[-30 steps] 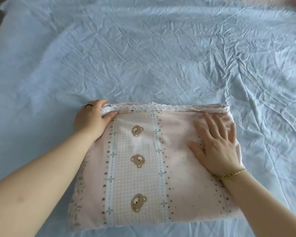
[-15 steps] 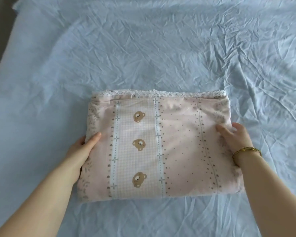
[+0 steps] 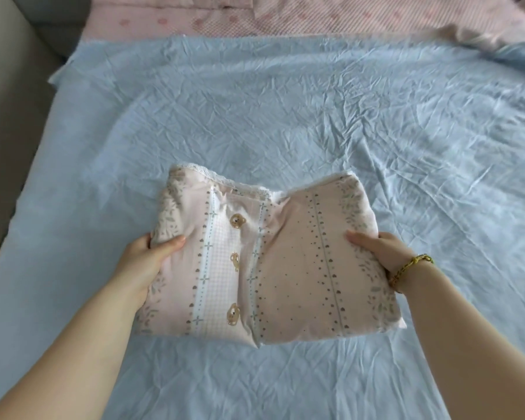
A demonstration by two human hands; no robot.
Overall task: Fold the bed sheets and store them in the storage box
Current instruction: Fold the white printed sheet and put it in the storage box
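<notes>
The folded sheet [image 3: 300, 268], gripped between thumb and fingers of the left hand [image 3: 143, 259] and the right hand [image 3: 379, 247], is soft matt cloth, pale pink and printed, smooth yet puckered between the two thumbs. Beyond the fingertips its far edge carries white lace trim [image 3: 222, 179], openwork and rougher. Beneath the fingers spreads the blue sheet [image 3: 285, 101], thin matt cloth, finely creased all over. Behind the right fingers, at the wrist, the bracelet [image 3: 412, 262] is a glossy golden chain, seemingly metal.
</notes>
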